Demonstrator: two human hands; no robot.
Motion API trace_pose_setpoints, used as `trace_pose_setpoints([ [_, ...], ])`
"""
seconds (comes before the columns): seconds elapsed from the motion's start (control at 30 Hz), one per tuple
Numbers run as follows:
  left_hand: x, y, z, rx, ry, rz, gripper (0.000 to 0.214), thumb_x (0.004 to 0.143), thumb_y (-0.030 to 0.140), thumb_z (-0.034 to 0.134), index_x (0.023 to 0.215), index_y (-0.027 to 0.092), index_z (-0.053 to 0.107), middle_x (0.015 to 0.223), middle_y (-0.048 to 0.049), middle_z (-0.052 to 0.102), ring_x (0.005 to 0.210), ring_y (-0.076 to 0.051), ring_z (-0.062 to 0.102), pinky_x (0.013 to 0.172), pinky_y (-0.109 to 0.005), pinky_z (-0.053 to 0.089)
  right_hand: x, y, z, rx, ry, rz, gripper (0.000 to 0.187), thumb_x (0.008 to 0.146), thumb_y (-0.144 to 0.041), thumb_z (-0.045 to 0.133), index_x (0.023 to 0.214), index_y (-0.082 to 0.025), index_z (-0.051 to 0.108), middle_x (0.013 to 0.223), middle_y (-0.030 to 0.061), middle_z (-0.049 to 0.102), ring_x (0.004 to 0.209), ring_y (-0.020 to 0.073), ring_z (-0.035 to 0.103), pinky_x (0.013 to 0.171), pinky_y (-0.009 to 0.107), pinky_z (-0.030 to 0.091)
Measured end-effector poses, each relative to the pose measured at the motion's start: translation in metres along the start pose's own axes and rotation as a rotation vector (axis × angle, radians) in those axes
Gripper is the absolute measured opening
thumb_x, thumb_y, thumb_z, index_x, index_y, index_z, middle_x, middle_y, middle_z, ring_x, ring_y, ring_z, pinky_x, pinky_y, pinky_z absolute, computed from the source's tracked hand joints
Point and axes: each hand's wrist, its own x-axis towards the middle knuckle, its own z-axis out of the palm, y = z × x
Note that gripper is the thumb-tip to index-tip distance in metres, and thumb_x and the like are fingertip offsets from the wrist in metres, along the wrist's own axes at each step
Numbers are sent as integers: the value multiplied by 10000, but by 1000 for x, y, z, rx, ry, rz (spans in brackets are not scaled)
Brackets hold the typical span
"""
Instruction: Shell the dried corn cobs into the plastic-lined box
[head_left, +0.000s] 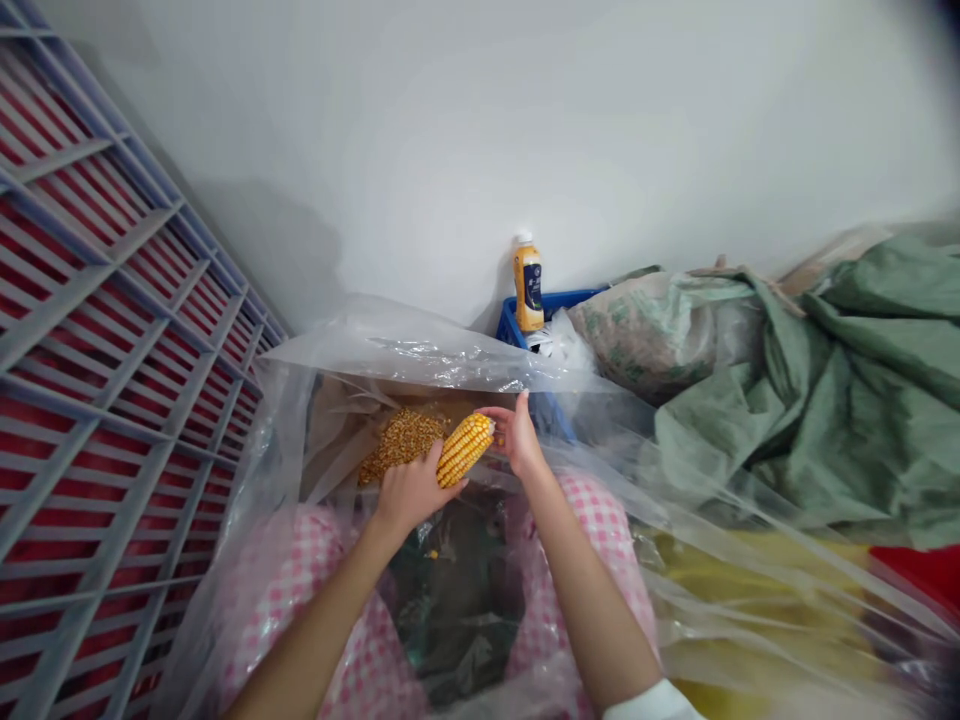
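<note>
both hands grip one corn cob [465,449] above loose kernels [401,443]: left hand [411,490] wrapped round its base, right hand [514,436] pinching its tip.

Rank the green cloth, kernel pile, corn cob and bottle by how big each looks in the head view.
1. green cloth, by far the largest.
2. kernel pile.
3. corn cob and bottle: they look about alike. The bottle stands farther back, so I leave them unranked.

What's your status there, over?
Left hand and right hand both grip the yellow corn cob. Pile of loose yellow kernels just behind. Crinkled clear plastic sheet close around.
</note>
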Motion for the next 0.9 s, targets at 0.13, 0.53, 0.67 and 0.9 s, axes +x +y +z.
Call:
trace_pose_setpoints([
  [0.13, 0, 5, 8, 22, -5, 31, 656, 731, 621, 386, 1256, 231, 346, 930, -137, 639, 837, -296, 613, 709, -371, 437, 4, 9, 3, -208, 126, -174, 735, 696, -745, 167, 649, -192, 648, 624, 48, 609, 563, 153, 500, 555, 264, 350],
  [0.53, -3, -2, 14, -5, -20, 131, 646, 719, 615, 408, 1233, 228, 352, 928, -112, 654, 825, -296, 619, 692, -375, 448, 5, 17, 7, -597, 271, -429, 594, 806, -579, 234, 470, -213, 561, 548, 38, 575, 575, 179, 500, 609, 286, 301],
  [0.67, -4, -4, 13, -28, -43, 119, 638, 708, 628, 415, 1217, 247, 358, 930, -109, 655, 839, -291, 620, 711, -371, 441, 4, 17, 7, -636, 262, -436, 600, 815, -568, 208, 483, -212, 558, 559, 36, 580, 584, 176, 509, 608, 281, 310],
  [0.9, -3, -4, 13, -42, -46, 136, 636, 691, 642, 424, 1192, 255, 366, 898, -96, 661, 832, -291, 622, 695, -361, 442, 6, 19, 6, -679, 238, -441, 609, 811, -578, 172, 507, -201, 542, 578, 37, 576, 598, 175, 518, 613, 277, 326],
])
